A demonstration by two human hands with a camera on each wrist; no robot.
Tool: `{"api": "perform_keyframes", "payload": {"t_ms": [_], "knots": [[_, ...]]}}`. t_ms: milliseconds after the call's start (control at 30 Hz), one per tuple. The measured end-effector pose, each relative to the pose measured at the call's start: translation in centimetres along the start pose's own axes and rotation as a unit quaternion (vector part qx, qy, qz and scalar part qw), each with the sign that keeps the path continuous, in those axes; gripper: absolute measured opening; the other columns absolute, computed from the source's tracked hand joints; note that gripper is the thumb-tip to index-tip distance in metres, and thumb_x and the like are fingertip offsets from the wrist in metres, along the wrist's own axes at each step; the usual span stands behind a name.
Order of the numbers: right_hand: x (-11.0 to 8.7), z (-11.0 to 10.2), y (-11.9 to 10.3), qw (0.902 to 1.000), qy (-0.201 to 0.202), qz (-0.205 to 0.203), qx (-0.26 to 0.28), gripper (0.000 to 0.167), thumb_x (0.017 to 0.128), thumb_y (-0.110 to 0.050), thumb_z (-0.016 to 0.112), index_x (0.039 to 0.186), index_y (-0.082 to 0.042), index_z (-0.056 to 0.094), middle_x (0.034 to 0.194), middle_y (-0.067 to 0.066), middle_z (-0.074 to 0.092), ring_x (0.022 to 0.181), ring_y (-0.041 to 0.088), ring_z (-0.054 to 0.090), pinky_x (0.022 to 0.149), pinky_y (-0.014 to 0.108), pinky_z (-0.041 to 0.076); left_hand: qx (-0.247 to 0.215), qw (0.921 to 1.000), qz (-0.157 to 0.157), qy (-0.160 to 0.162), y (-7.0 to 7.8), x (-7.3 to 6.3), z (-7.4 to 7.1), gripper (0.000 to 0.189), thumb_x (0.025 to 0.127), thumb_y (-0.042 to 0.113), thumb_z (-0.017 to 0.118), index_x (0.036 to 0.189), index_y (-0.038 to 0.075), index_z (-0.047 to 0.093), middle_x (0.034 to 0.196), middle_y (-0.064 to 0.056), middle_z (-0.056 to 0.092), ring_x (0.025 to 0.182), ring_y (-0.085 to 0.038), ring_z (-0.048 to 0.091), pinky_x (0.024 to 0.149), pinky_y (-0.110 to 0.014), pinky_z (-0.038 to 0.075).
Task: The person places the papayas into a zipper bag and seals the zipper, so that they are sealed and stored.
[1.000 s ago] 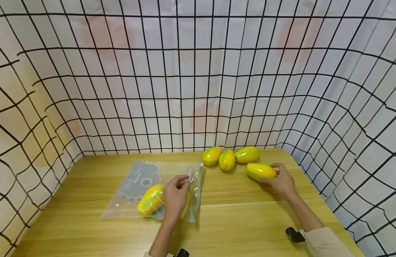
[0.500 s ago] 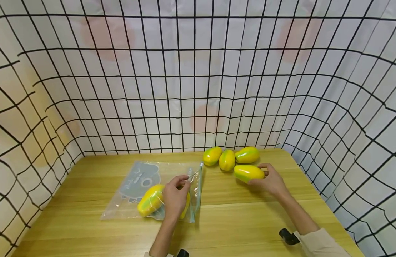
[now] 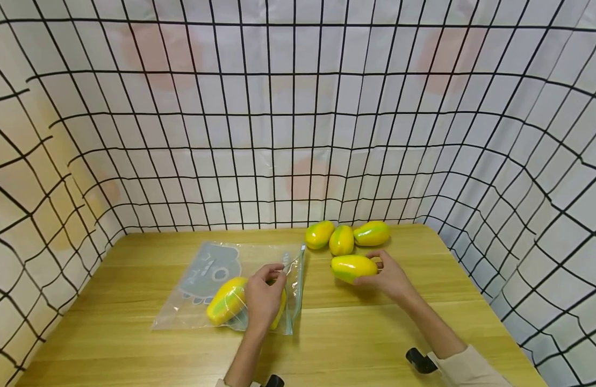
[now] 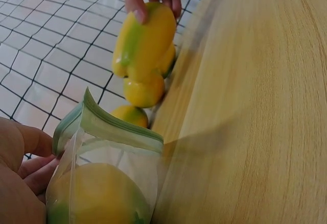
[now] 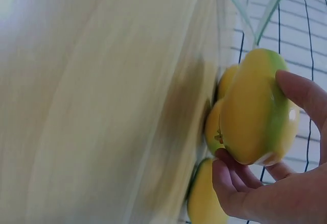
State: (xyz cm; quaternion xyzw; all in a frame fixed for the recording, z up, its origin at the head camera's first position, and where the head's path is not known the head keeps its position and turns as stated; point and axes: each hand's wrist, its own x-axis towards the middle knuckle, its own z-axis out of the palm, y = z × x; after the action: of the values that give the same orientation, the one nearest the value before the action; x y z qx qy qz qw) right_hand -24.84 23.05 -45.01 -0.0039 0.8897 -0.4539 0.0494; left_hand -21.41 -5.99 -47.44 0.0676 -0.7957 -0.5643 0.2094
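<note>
My right hand [image 3: 392, 277] grips a yellow-green papaya [image 3: 353, 267] by one end, held over the table to the right of the bag. In the right wrist view the thumb lies along the papaya's [image 5: 258, 106] side, with the fingers under its end. My left hand [image 3: 265, 295] pinches the upper layer of a clear zip bag [image 3: 249, 252] near its mouth, which gapes to the right. One papaya [image 3: 227, 303] lies inside the bag; another near the mouth is partly hidden by the left hand. The bag's green zip edge [image 4: 122, 124] stands raised in the left wrist view.
Several papayas lie at the table's back edge: one on the left [image 3: 319, 235], one in the middle [image 3: 342, 240], one on the right [image 3: 372, 233]. A white wall with a black grid [image 3: 293, 134] encloses the wooden table [image 3: 351, 344] at the back and sides.
My right hand has moved left with the papaya, bringing it closer to the bag's mouth. The left hand and the bag have stayed in place.
</note>
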Motion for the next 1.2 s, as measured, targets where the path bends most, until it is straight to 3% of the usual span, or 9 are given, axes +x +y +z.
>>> {"api": "perform_keyframes", "payload": {"t_ms": [333,633,833,1200], "knots": [[-0.7,2.7,-1.3,0.9995,-0.026,0.005,0.018,0.076,0.07,-0.028,0.093,0.132,-0.011,0.053,0.125,0.019,0.06,0.109,0.03,0.059,0.09,0.045,0.049,0.002,1.0,-0.002,0.0,0.0,0.0,0.0,0.014,0.087,0.009,0.072,0.1,0.009,0.079,0.078,0.0,0.076,0.069,-0.012,0.06,0.059,-0.022,0.045],[-1.1,4.5,-2.6,0.9965,-0.07,-0.007,0.045,0.073,0.068,-0.025,0.093,0.129,-0.011,0.056,0.126,0.015,0.061,0.111,0.029,0.059,0.089,0.043,0.052,-0.009,1.0,-0.003,0.0,-0.1,0.0,-0.1,0.014,0.087,0.008,0.073,0.1,0.008,0.079,0.078,-0.001,0.076,0.067,-0.013,0.059,0.056,-0.022,0.045],[-1.1,5.2,-3.3,0.9946,-0.089,0.001,0.052,0.073,0.067,-0.023,0.093,0.129,-0.013,0.057,0.132,0.016,0.059,0.116,0.031,0.058,0.093,0.047,0.05,-0.008,0.9999,0.013,0.002,-0.1,-0.1,-0.1,0.015,0.087,0.007,0.071,0.099,0.008,0.079,0.077,0.0,0.075,0.069,-0.012,0.062,0.061,-0.023,0.048],[-1.1,6.9,-4.2,0.9889,-0.132,-0.002,0.068,0.07,0.066,-0.019,0.092,0.129,-0.014,0.062,0.124,0.015,0.063,0.106,0.027,0.061,0.088,0.042,0.051,-0.008,1.0,0.003,0.001,-0.1,0.0,-0.1,0.014,0.088,0.008,0.072,0.1,0.008,0.079,0.078,-0.001,0.075,0.071,-0.014,0.064,0.064,-0.024,0.049]]}}
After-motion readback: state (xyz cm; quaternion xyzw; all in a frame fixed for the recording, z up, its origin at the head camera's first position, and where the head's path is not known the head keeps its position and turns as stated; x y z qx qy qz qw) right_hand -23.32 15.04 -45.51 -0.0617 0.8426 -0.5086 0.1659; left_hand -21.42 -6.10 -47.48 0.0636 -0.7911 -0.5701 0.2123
